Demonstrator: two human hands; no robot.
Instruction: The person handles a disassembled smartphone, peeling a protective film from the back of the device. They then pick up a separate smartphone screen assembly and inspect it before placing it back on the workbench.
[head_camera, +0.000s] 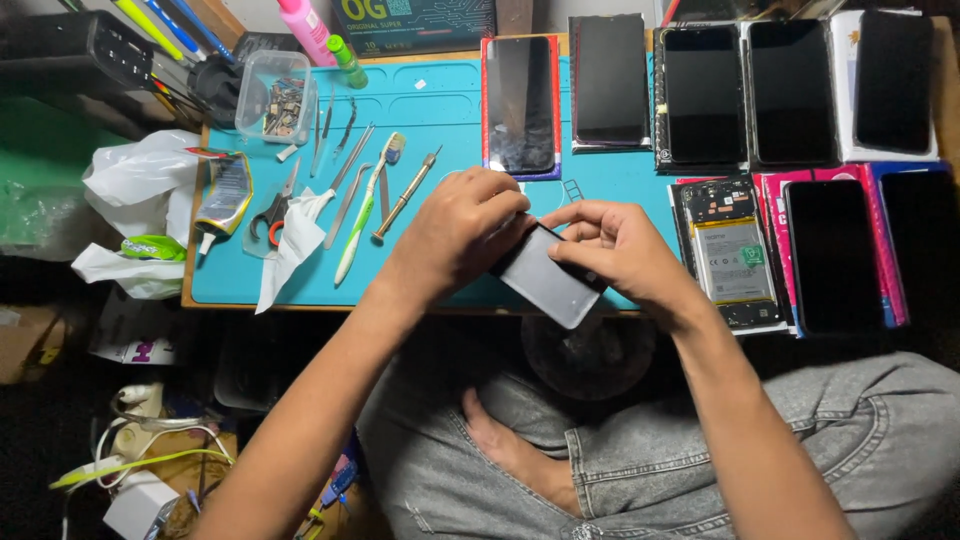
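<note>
Fingertips of both hands close on one grey phone battery (548, 285), a flat rectangular slab held tilted just above the near edge of the blue repair mat (420, 105). The left hand (455, 232) curls over the battery's upper end, fingers bent and pinched tight against its top corner. The right hand (618, 245) clamps the opposite side, thumb lying across the face and the other fingers wrapped behind it. Neither hand is open; both hold the same piece.

Judging by its shape, the battery should be light and fairly stiff, but with a thin skin that would dent or puncture under a sharp press, and its smooth face looks slippery. Gripping along the long edges, rather than pressing the flat middle, seems the safer hold.

Just right of the hands lies an opened phone (733, 252) with its back removed and a pale battery showing inside. Beyond it, several dark-screened phones (790, 90) lie in rows, one in a red case (520, 105) straight ahead of the hands. To the left on the mat rest a toothbrush (368, 205), a small screwdriver (406, 195), tweezers (351, 158) and orange-handled scissors (272, 208). A clear plastic tub (272, 92) of small parts sits at the far left corner, beside crumpled white plastic bags (140, 195).
</note>
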